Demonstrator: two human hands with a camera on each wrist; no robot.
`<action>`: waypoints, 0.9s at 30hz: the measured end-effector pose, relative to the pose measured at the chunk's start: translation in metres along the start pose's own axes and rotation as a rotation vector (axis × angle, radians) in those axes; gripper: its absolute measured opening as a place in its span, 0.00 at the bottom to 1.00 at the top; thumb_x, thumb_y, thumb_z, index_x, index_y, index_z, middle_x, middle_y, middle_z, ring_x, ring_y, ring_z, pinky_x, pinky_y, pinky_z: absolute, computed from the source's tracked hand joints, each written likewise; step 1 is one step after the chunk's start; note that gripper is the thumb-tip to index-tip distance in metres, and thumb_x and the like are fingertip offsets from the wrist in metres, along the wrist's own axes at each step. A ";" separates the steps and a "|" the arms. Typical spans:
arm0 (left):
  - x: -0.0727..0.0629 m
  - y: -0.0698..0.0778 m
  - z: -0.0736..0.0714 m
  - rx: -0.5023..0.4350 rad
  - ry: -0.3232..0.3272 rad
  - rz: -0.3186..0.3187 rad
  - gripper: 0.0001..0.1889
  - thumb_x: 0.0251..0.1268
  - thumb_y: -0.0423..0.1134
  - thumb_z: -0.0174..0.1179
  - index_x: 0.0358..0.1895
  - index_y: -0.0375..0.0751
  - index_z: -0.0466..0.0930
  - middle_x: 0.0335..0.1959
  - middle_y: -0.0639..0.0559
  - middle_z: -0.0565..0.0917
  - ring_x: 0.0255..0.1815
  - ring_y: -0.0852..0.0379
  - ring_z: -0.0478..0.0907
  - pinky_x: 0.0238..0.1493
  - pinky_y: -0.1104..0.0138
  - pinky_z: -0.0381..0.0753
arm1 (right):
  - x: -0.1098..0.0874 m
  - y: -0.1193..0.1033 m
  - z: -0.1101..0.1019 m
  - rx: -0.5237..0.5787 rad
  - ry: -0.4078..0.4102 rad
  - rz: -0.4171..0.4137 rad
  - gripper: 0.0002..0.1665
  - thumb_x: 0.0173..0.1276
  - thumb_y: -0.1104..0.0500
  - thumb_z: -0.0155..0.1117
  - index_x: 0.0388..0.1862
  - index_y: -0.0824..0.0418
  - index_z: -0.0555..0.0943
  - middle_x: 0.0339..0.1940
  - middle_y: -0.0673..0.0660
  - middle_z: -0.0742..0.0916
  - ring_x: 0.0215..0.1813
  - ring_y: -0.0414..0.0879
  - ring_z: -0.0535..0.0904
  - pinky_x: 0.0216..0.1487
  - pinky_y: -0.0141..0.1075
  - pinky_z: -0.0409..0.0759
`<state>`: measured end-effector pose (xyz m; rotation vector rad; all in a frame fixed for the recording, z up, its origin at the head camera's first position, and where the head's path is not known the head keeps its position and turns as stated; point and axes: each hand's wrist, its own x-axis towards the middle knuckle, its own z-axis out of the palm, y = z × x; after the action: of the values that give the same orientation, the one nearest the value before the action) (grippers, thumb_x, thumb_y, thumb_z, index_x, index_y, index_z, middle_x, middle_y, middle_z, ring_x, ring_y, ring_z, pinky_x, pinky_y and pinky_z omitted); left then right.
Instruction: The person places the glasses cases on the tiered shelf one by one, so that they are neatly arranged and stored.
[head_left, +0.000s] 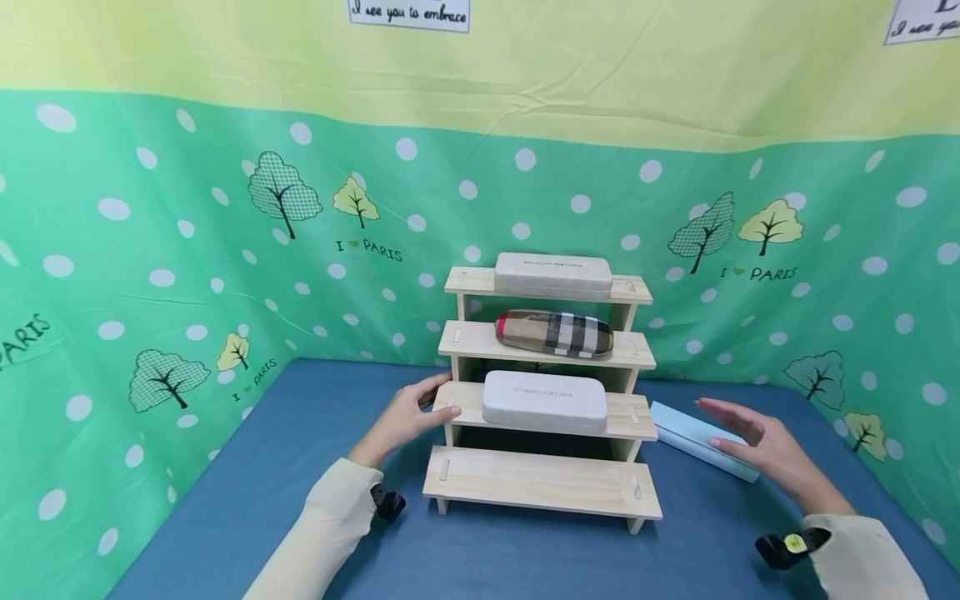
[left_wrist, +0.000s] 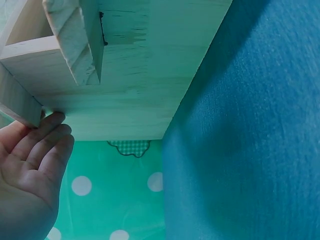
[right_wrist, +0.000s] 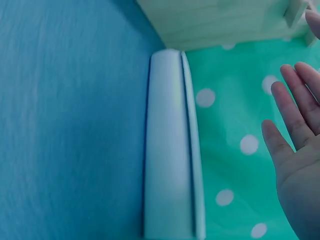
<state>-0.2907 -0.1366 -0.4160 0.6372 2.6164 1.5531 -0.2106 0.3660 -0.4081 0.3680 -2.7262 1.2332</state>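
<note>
A wooden stepped rack (head_left: pixel 542 479) stands on the blue cloth. My left hand (head_left: pixel 405 419) grips the left end of its second board from the bottom, thumb on top; in the left wrist view the fingers (left_wrist: pixel 47 145) meet the board's edge. Several cases lie on the upper boards: a white case (head_left: pixel 545 402), a plaid pouch (head_left: pixel 555 333) and a greyish case (head_left: pixel 553 275) on top. My right hand (head_left: pixel 776 458), fingers spread and holding nothing, hovers over a long light-blue case (head_left: pixel 697 442) lying right of the rack. That case (right_wrist: pixel 170 150) shows a lidded edge.
Blue cloth (head_left: pixel 525 558) covers the table. Behind it and at the sides hangs a green and yellow curtain (head_left: pixel 450 167) with dots and trees. The rack's right side (right_wrist: pixel 225 20) is close to the far end of the light-blue case.
</note>
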 end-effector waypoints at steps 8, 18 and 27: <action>0.001 0.001 -0.001 0.004 0.001 0.000 0.36 0.59 0.45 0.65 0.69 0.36 0.64 0.64 0.38 0.71 0.63 0.43 0.71 0.60 0.51 0.70 | 0.001 0.019 -0.005 -0.021 0.002 0.066 0.35 0.67 0.53 0.62 0.68 0.65 0.66 0.63 0.56 0.76 0.54 0.16 0.64 0.47 0.19 0.70; 0.001 0.001 -0.002 0.000 0.000 -0.006 0.36 0.59 0.46 0.65 0.69 0.36 0.63 0.63 0.38 0.72 0.62 0.43 0.71 0.59 0.51 0.71 | 0.002 0.040 -0.010 -0.019 -0.034 0.118 0.38 0.67 0.50 0.62 0.70 0.65 0.62 0.66 0.64 0.72 0.52 0.13 0.59 0.46 0.16 0.67; 0.000 0.001 0.000 0.003 -0.005 -0.005 0.36 0.59 0.46 0.65 0.69 0.36 0.64 0.63 0.38 0.72 0.62 0.43 0.71 0.59 0.51 0.71 | 0.002 0.053 -0.011 -0.043 -0.043 0.203 0.42 0.66 0.46 0.62 0.71 0.65 0.60 0.68 0.68 0.69 0.51 0.16 0.59 0.47 0.20 0.70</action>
<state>-0.2901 -0.1361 -0.4151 0.6340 2.6151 1.5444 -0.2269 0.4080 -0.4386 0.1163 -2.8804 1.2229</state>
